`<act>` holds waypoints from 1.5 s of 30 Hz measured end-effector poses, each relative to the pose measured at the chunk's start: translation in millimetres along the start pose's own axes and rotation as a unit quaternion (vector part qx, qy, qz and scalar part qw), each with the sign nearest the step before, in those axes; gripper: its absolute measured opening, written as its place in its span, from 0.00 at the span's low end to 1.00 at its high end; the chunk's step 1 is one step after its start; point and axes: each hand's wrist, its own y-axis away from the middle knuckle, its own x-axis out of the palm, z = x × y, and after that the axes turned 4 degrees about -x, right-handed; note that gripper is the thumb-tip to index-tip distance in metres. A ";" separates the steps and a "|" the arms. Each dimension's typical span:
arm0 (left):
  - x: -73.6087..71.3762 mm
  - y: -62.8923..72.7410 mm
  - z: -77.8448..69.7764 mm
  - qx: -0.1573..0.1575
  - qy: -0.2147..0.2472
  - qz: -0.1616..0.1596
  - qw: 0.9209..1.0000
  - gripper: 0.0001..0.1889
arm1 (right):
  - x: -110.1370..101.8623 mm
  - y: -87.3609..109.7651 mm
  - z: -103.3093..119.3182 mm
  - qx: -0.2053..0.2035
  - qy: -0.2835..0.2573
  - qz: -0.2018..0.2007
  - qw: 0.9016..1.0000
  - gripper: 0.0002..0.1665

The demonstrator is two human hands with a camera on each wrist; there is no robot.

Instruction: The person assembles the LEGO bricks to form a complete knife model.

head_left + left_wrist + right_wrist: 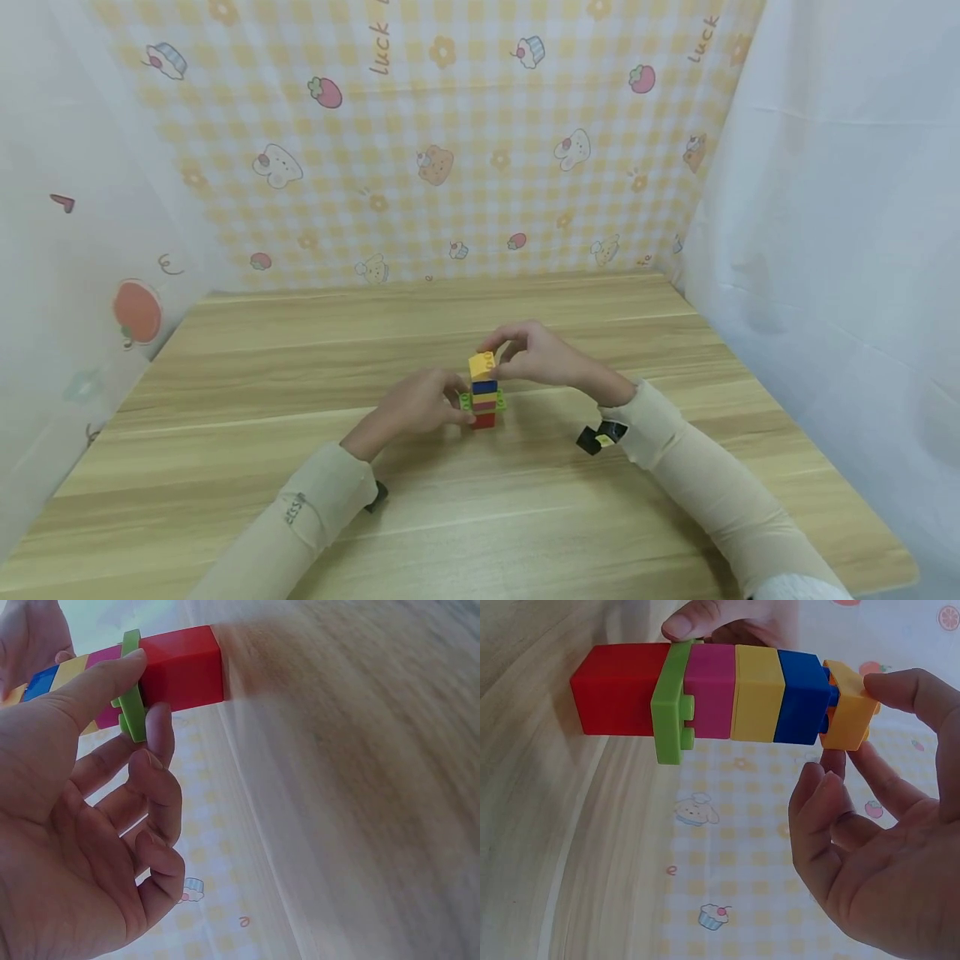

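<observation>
A tower of toy building bricks stands on the table between both hands. From the bottom up come a red brick (622,690), a wider flat green brick (667,720), a magenta brick (711,690), a yellow brick (757,694) and a blue brick (802,697). On top, an orange-yellow brick (849,709) sits slightly tilted, with blue studs showing in a gap beneath it. My right hand (543,357) pinches this top brick between thumb and fingers. Low on the tower, my left hand (420,400) grips around the green and red bricks, its thumb across the green edge.
The wooden table (465,517) ends at a checked cloth (480,108) behind and white cloth (840,208) on the right. Black wrist-worn devices show under the left sleeve (315,500) and beside the right sleeve (652,425).
</observation>
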 end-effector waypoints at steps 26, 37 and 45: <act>3.8 -5.1 4.8 -0.001 -0.008 0.002 1.000 0.20 | -3.3 0.1 1.9 0.001 0.035 0.003 0.999 0.17; 4.0 -4.4 3.3 -0.001 -0.006 0.002 1.000 0.20 | -2.8 2.0 -2.3 -0.031 0.042 0.006 0.999 0.17; 4.5 -3.6 3.0 0.002 -0.007 0.003 1.000 0.20 | 1.1 2.5 -3.5 -0.015 0.015 -0.013 1.000 0.16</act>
